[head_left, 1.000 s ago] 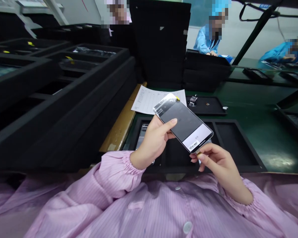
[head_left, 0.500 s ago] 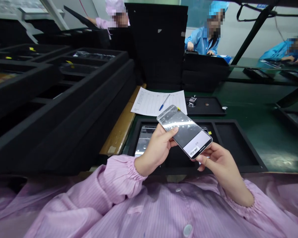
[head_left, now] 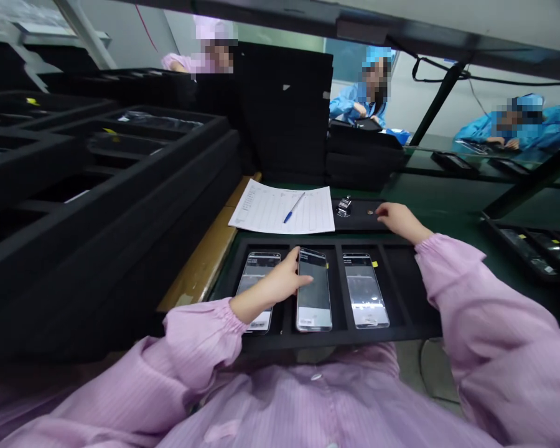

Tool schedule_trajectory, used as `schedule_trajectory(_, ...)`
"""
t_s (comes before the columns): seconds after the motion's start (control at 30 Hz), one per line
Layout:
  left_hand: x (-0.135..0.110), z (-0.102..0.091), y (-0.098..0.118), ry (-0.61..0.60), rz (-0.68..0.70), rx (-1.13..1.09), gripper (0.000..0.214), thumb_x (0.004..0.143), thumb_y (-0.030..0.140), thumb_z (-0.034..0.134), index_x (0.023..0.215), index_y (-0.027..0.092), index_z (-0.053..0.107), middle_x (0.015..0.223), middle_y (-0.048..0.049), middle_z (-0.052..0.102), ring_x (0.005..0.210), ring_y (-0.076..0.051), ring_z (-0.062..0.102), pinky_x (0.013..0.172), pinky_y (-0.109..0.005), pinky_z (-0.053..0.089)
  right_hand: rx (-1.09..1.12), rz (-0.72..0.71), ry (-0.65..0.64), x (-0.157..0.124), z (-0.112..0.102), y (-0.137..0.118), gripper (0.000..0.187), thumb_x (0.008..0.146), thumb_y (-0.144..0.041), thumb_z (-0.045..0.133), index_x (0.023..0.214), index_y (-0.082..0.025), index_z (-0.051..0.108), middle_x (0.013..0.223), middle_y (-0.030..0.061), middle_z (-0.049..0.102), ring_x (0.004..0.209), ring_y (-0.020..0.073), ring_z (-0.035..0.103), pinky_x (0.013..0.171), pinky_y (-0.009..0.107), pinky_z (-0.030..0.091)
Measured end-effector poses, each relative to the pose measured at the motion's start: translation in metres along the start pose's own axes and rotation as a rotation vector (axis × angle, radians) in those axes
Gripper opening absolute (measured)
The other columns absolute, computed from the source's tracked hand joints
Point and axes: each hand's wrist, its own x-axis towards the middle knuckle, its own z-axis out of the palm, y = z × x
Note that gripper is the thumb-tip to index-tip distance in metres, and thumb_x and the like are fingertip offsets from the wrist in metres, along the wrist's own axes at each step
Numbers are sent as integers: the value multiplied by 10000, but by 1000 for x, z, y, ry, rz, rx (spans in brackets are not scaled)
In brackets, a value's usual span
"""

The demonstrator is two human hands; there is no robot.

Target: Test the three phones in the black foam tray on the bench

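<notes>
My left hand [head_left: 284,279] grips the left edge of a smartphone [head_left: 314,298], thumb over its screen and the other fingers mostly hidden. This phone is over the middle compartment of a black foam tray [head_left: 401,264]. A second smartphone [head_left: 262,264] lies in the left compartment, partly covered by my left forearm. A third smartphone [head_left: 366,292], with a yellow tab beside it, rests to the right. My right hand [head_left: 401,222] is at the right end of a small black tray [head_left: 359,222], fingertips pinched together. What they hold, if anything, cannot be made out.
A printed sheet [head_left: 266,208] with a blue pen [head_left: 293,208] lies behind the foam tray. A small shiny metal object [head_left: 344,205] sits in the small tray. Stacked black foam trays [head_left: 168,186] rise at left. Co-workers sit beyond, and a dark post [head_left: 438,102] slants at right.
The phone has gone from both hands down to the foam tray, with my left hand on it. My right hand has let go and moved forward to the small tray. The view has shifted.
</notes>
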Motion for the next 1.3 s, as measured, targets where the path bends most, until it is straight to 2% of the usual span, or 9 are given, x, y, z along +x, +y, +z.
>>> schedule_trajectory(0.1, -15, 13, 9, 14, 74, 218, 873, 688, 275, 760, 1475, 127, 412, 1506, -269, 459, 1353, -373, 517, 1049, -470, 463, -48, -13, 35, 29, 15, 15, 214, 1005, -299, 560, 1000, -124, 682, 1069, 72, 686, 1000, 183, 659, 970, 405, 512)
schedule_trajectory(0.23, -52, 25, 40, -125, 168, 474, 946, 743, 394, 726, 1559, 167, 305, 1678, -190, 52, 1532, -386, 175, 1204, -531, 267, -69, -106, 13, 42, 32, 26, 218, 986, -365, 604, 1064, -174, 671, 1133, 78, 668, 1036, 199, 640, 942, 416, 537)
schedule_trajectory(0.4, -40, 48, 59, -308, 332, 806, 601, 830, 388, 652, 1361, 119, 564, 1581, -254, 356, 1521, -409, 198, 1193, -569, 263, -85, -162, -6, 45, 36, 29, 206, 984, -362, 606, 1073, -188, 674, 1154, 88, 659, 1048, 201, 632, 952, 407, 529)
schedule_trajectory(0.5, 1, 69, 53, -242, 397, 958, 432, 851, 351, 638, 1209, 109, 640, 1440, -259, 535, 1485, -435, 291, 1154, -586, 313, -75, -156, 27, 42, 31, 23, 226, 974, -369, 622, 1078, -176, 672, 1137, 83, 664, 1046, 210, 637, 950, 422, 530)
schedule_trajectory(0.6, 35, 85, 43, -175, 407, 993, 422, 900, 353, 580, 1213, 73, 620, 1473, -292, 485, 1499, -443, 247, 1157, -622, 275, -51, -144, 90, 33, 17, 9, 139, 961, -284, 625, 984, -169, 699, 1093, 89, 686, 1062, 217, 634, 990, 433, 506)
schedule_trajectory(0.8, 53, 96, 27, -123, 480, 1092, 428, 970, 275, 415, 1216, -35, 580, 1606, -324, 216, 1553, -369, 9, 1225, -600, -11, 106, -124, 234, -44, -41, -32, 165, 877, -209, 625, 982, -183, 749, 925, 68, 745, 857, 235, 701, 847, 403, 573)
schedule_trajectory(0.93, 55, 93, 27, -137, 510, 1097, 428, 976, 274, 360, 1175, -24, 594, 1625, -309, 170, 1553, -351, -42, 1229, -596, -11, 656, -59, 262, -133, -65, -51, 163, 840, -319, 731, 954, -204, 737, 887, 65, 763, 855, 237, 736, 666, 313, 615)
schedule_trajectory(1.07, 58, 92, 30, -200, 521, 1044, 377, 964, 286, 375, 1003, 33, 652, 1639, -275, 177, 1557, -336, -33, 1234, -577, -36, 954, 117, 137, -186, -43, -50, 254, 795, -401, 811, 873, -185, 703, 848, 89, 765, 786, 222, 746, 571, 253, 610)
schedule_trajectory(1.3, 43, 95, 43, -209, 448, 814, 234, 925, 312, 501, 831, 126, 609, 1593, -251, 335, 1553, -355, 103, 1233, -558, 98, 1195, 196, 112, -178, 3, -52, 378, 753, -488, 824, 826, -177, 621, 823, 87, 758, 726, 202, 735, 481, 213, 564)
